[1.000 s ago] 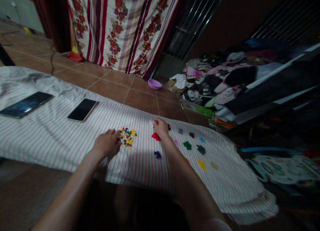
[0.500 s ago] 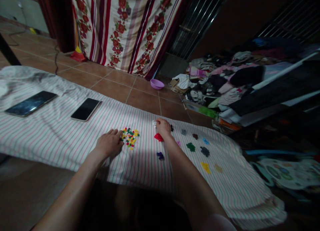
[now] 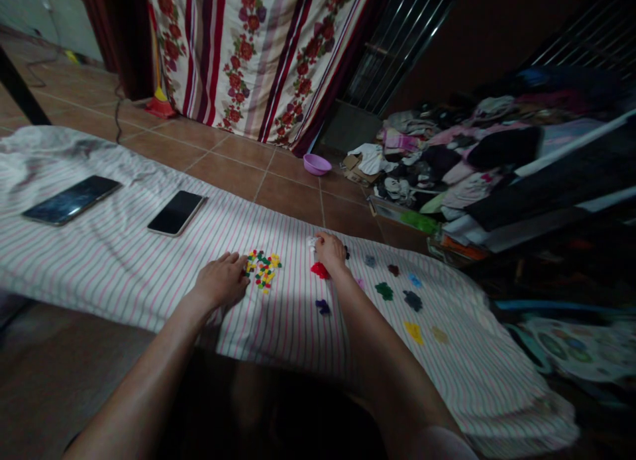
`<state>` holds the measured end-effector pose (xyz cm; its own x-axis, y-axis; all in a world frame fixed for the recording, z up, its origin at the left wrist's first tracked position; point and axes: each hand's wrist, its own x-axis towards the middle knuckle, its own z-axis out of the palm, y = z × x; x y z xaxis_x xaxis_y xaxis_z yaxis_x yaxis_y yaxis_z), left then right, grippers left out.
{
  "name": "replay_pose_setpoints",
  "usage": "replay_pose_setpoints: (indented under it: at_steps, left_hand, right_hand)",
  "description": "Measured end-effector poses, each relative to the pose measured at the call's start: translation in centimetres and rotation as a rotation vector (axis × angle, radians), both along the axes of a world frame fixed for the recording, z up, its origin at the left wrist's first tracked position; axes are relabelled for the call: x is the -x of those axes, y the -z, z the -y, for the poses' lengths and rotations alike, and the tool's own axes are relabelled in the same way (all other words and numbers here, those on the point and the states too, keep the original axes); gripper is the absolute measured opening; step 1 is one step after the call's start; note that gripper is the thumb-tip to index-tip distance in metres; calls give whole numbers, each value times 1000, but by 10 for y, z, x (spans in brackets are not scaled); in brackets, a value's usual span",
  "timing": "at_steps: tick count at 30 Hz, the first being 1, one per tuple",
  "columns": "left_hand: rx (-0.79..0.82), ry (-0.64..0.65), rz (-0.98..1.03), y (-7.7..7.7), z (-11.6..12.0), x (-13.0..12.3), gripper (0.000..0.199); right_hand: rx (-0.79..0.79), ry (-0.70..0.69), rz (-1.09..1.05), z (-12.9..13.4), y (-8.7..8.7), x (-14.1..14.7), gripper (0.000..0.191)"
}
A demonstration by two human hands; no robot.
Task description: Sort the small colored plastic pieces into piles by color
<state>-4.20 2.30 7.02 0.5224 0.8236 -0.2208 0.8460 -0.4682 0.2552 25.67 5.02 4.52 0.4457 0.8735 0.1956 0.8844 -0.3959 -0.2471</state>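
Several small beads in mixed yellow, green and red (image 3: 264, 269) lie on a striped cloth (image 3: 288, 334). My left hand (image 3: 222, 279) rests palm down at their left edge, fingers spread. Between the white pile (image 3: 313, 243) and the red pile (image 3: 320, 270), my right hand (image 3: 330, 249) reaches down with its fingers bent together; anything in them is too small or hidden to see. A dark blue pile (image 3: 322, 307) lies nearer to me. Right of that hand are a green pile (image 3: 384, 291), a dark grey pile (image 3: 413, 300) and a yellow pile (image 3: 413, 333).
Two phones, one larger (image 3: 72, 200) and one smaller (image 3: 177, 213), lie on the cloth at the left. Beyond its far edge, a purple basin (image 3: 317, 164) stands on the tiled floor. Heaped clothes (image 3: 447, 155) fill the right background.
The whole view has shifted slightly, so the scene sits a little further right. Both hands stay at nearly the same places on the cloth; my right hand's fingers have moved slightly beside the white pile.
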Motion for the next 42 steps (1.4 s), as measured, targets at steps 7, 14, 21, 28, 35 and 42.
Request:
replay_pose_setpoints:
  at_steps: [7,14,21,28,35,42]
  left_hand:
    - [-9,18,11,0,-3,4,45]
    - [-30,40,39,3,-3,7,37]
    - [-26,41,42,2,-2,8,35]
    - [-41,77,50,0,0,9,34]
    - [-46,85,65,7,-2,12,35]
    - [-56,107,54,7,-3,12,33]
  right_hand:
    - [-54,-84,20,10,-12,24,32]
    - [-113,-355,-80,33,-3,64,24]
    - [-63,-486,-141,56,5,92,23]
    - [-62,-471,-148,65,20,105,24]
    - [-153,-431,-212,72,30,108,25]
    - [-156,-487,-203,81,36,104,21]
